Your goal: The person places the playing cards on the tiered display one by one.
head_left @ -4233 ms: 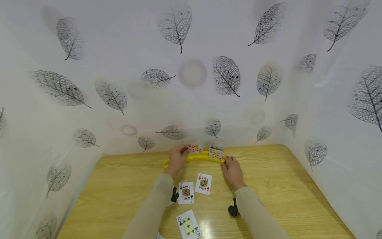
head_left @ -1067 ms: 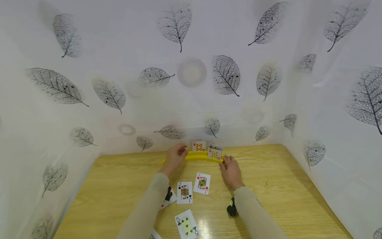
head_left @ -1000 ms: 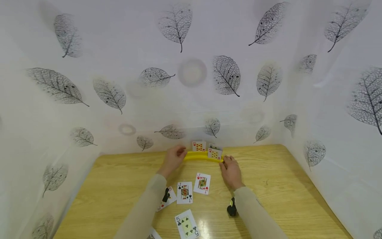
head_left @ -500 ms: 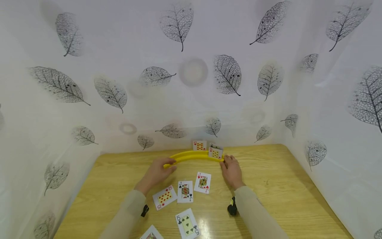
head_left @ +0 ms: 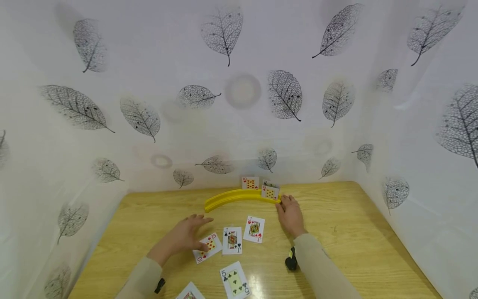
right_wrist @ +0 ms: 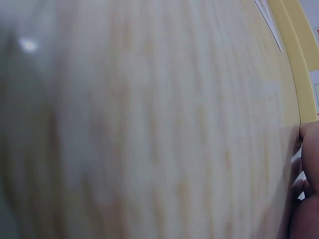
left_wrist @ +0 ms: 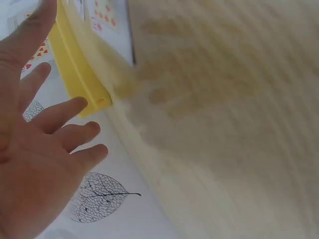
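Observation:
My left hand [head_left: 183, 234] hovers with spread fingers over the ten of diamonds [head_left: 213, 242], its thumb overlapping that card. In the left wrist view the same hand [left_wrist: 45, 154] holds nothing. A curved yellow card holder [head_left: 224, 198] stands at the back of the table. My right hand [head_left: 290, 214] grips its right end between thumb and fingers, partly hidden in the right wrist view. Upright in the holder are the ten of hearts [head_left: 250, 182], a red number card [head_left: 270, 192] and a black-suit card [head_left: 270, 183] mostly hidden behind it.
Face up on the wooden table [head_left: 358, 249] lie the jack of spades [head_left: 232, 241], jack of hearts [head_left: 254, 229] and five of clubs [head_left: 236, 280]. A partly cut-off card [head_left: 189, 292] lies at the front. A leaf-patterned white curtain [head_left: 168, 137] closes the back and sides.
My left hand has set the ten of hearts in the holder, let go, and moved back toward me and left to the ten of diamonds. The right hand stays at the holder's end.

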Motion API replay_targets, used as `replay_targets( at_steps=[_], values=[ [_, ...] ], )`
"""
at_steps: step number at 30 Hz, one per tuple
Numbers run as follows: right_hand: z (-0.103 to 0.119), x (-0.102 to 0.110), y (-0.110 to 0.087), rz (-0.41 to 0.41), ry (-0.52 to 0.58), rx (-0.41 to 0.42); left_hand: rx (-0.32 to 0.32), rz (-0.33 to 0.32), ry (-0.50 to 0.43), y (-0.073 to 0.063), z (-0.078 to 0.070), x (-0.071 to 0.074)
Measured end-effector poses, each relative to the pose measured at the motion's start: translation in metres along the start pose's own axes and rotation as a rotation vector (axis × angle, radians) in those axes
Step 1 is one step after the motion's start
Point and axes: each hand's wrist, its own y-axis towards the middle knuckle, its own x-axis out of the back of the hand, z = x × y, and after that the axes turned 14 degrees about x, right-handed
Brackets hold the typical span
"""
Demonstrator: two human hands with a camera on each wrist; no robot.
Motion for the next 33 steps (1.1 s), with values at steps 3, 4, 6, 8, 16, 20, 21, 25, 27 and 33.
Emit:
replay_targets(
  at_steps=[3,4,6,8,16,20,21,25,27,33],
  values=[
    [0.001,0.001,0.001,0.001,-0.004,0.004,-0.005,0.023,-0.007,-0.005,0.005,-0.003],
    [0.001,0.001,0.0,0.001,-0.004,0.003,-0.001,0.03,-0.014,-0.007,0.007,-0.004],
    [0.001,0.001,0.0,-0.005,-0.003,0.006,0.013,0.04,-0.029,-0.009,0.009,-0.006],
    [0.002,0.001,0.0,-0.007,0.002,-0.001,0.025,0.042,-0.031,-0.01,0.011,-0.007],
    [0.004,0.002,0.0,-0.006,-0.006,0.003,0.067,0.015,0.004,-0.014,0.017,-0.015],
    [0.004,0.001,0.0,0.002,-0.008,0.0,0.086,0.003,0.014,-0.015,0.016,-0.018],
    [0.004,0.001,0.0,0.001,-0.005,-0.001,0.087,0.003,0.013,-0.016,0.015,-0.019],
    [0.004,0.0,0.0,-0.002,0.0,-0.003,0.09,0.008,0.004,-0.018,0.011,-0.018],
    [0.002,0.0,0.001,-0.002,-0.004,-0.004,0.095,0.012,-0.003,-0.019,0.01,-0.018],
    [-0.001,-0.002,0.001,-0.001,-0.011,-0.002,0.129,0.053,-0.024,-0.021,0.01,-0.018]
  ],
)
